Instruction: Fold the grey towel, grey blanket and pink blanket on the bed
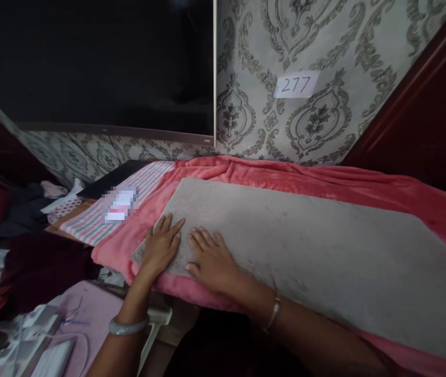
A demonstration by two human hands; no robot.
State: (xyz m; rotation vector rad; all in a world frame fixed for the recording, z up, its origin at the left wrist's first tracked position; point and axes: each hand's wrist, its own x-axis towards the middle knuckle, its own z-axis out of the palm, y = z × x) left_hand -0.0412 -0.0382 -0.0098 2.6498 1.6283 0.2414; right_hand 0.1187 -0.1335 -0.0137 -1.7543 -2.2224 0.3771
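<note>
Hands flat, fingers spread: left hand (162, 245) and right hand (211, 260) press side by side on grey cloth's (305, 246) near-left corner. Grey cloth lies on pink blanket (325, 178); striped fabric (100, 214) left of blanket.

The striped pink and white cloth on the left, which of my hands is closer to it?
Left. Your left hand lies flat on the near-left corner of the grey cloth, just right of the striped cloth. Your right hand rests flat farther right on the grey cloth.
</note>
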